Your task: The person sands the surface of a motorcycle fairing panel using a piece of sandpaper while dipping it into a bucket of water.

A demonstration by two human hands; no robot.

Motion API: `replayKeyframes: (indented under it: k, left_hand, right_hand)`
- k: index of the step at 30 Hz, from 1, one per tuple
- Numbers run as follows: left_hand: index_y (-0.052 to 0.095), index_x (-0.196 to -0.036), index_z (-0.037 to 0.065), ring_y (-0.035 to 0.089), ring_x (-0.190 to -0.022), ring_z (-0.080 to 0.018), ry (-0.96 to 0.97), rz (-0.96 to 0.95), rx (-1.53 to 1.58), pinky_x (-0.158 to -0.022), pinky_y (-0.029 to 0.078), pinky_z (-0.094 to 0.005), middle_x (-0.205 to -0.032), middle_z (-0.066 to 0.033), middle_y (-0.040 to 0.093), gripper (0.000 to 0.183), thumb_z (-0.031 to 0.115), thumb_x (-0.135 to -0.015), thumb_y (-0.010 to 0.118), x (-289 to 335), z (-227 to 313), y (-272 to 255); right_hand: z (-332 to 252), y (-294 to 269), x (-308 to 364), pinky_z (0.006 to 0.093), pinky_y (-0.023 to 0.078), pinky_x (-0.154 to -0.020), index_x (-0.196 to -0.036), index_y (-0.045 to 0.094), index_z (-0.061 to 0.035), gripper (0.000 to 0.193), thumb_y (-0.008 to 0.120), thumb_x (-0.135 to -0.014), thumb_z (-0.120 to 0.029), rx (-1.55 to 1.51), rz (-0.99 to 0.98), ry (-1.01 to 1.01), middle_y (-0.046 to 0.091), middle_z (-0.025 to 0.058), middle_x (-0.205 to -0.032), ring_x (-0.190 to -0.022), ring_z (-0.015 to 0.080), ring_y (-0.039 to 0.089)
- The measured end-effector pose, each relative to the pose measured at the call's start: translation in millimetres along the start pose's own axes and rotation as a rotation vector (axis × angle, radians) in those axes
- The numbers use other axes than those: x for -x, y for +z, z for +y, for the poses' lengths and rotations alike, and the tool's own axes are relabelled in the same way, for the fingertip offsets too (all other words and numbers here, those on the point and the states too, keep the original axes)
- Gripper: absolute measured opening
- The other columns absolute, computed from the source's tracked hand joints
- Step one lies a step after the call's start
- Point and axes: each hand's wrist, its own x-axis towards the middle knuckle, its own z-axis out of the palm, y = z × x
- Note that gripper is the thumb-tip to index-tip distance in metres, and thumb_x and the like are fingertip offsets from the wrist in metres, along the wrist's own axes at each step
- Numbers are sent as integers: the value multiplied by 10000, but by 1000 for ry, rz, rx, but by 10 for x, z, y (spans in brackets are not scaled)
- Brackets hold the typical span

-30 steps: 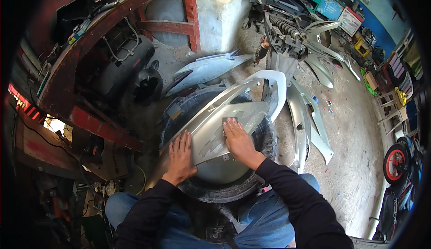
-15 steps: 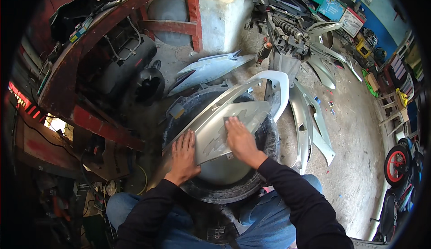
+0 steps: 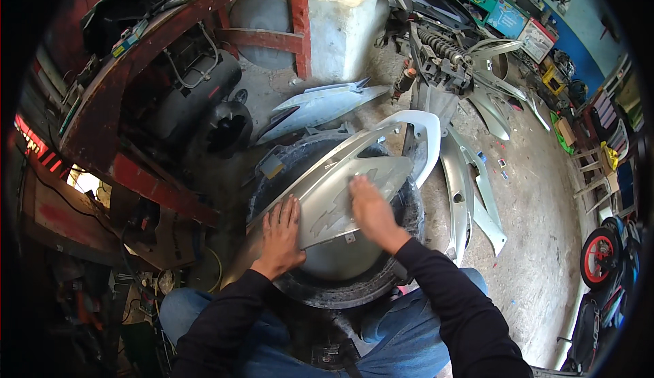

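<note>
A long silver motorcycle body panel [image 3: 340,173] lies across a black tyre [image 3: 354,289] in front of my knees. My left hand [image 3: 281,235] presses flat on the panel's near left end, fingers spread. My right hand [image 3: 368,211] rests on the middle of the panel, blurred, fingers together against the surface; whether something is under its palm I cannot tell. The panel's far end curves into a white loop [image 3: 422,139].
More silver fairing pieces [image 3: 470,194] lie on the concrete floor to the right, another panel [image 3: 320,105] behind the tyre. A red metal frame [image 3: 136,85] with dark engine parts stands left. A stripped scooter [image 3: 443,44] is at the back, a red-rimmed wheel [image 3: 599,259] far right.
My right hand has slid up and right along the panel and is now blurred. My left hand has stayed pressed on the near end.
</note>
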Motion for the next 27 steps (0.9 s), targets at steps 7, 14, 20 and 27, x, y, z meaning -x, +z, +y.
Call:
replayKeyframes:
  k: [7, 14, 20, 27]
  left_hand:
    - [184, -1611, 20, 259, -1510, -416, 18, 26, 15, -1200, 233, -628, -1666, -178, 231, 1169, 156, -607, 767, -12, 30, -23]
    - [193, -1604, 9, 267, -1505, -419, 34, 35, 1, -1199, 241, -628, -1655, -185, 250, 1135, 147, -623, 748, -77, 51, -79]
    - [206, -1603, 11, 282, -1497, -420, 67, 84, 28, -1191, 258, -633, -1647, -186, 267, 1152, 139, -602, 762, -33, 49, -33]
    - [193, -1610, 17, 274, -1502, -429, 37, 20, 18, -1198, 247, -630, -1653, -190, 257, 1161, 142, -604, 757, -86, 39, -69]
  right_hand:
    - [-89, -63, 0, 493, 378, -1174, -1371, 539, 132, 457, 483, -980, -98, 15, -128, 2, 501, 346, -1460, -1371, 479, 484]
    - [-31, 0, -19, 478, 368, -1184, -1386, 530, 130, 464, 471, -984, -93, 33, -125, 7, 497, 352, -1460, -1386, 470, 474]
    - [156, 95, 78, 483, 374, -1182, -1385, 554, 87, 449, 517, -970, -80, 105, 119, 285, 510, 315, -1469, -1398, 442, 478]
    - [141, 128, 98, 490, 416, -1140, -1388, 542, 90, 473, 525, -944, -72, 131, 162, 105, 534, 325, -1432, -1350, 492, 495]
